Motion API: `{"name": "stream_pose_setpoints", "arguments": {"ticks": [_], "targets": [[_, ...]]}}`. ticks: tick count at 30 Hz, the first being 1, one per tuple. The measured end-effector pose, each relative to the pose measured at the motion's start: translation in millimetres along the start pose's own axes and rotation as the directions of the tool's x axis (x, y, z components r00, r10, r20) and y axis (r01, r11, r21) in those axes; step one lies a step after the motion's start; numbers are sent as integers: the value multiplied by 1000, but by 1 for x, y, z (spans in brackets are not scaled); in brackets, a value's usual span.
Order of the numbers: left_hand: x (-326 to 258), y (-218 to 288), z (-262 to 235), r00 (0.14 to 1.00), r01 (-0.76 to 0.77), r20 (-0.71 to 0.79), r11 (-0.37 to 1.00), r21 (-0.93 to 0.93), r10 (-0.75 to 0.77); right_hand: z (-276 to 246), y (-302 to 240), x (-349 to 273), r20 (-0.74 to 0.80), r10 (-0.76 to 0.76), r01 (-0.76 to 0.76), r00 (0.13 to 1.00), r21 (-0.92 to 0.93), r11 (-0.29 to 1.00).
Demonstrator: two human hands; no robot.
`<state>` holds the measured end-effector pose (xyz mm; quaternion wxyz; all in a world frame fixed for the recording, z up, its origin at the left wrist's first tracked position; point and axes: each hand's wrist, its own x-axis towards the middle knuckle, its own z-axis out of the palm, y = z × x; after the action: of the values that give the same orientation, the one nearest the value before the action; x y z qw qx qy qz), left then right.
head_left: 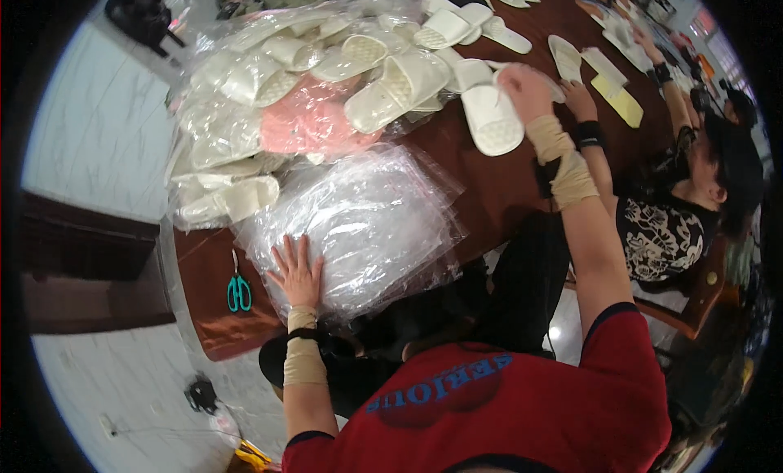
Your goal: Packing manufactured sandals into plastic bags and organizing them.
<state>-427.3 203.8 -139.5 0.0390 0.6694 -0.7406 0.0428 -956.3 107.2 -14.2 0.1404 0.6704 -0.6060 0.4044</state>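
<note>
My left hand (298,276) lies flat with fingers spread on the near edge of a stack of clear plastic bags (367,220). My right hand (526,91) is stretched out to the far right, over white slippers on the brown-covered table. One white slipper (494,124) lies right beside it, its sole toward me. Motion blurs the right hand and its fingertips are hidden, so its grip cannot be made out. Beyond the bags rises a heap of white slippers (391,90) wrapped in clear plastic, with a pink bundle (314,114) among them.
Teal-handled scissors (239,293) rest on the table (212,330) left of the bags. At the right sits a co-worker in a patterned top (662,240), one hand (579,102) close to my right hand. A yellow piece (617,102) and more slippers (564,59) lie there.
</note>
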Motion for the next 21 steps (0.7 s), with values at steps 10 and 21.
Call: {"name": "stream_pose_setpoints", "arguments": {"ticks": [10, 21], "targets": [[-1, -3, 3, 998, 17, -67, 999, -52, -20, -54, -206, 70, -130, -213, 249, 968, 526, 813], [3, -7, 8, 999, -26, -31, 998, -66, 24, 85, -200, -1, 127, -49, -73, 991, 797, 599]]}}
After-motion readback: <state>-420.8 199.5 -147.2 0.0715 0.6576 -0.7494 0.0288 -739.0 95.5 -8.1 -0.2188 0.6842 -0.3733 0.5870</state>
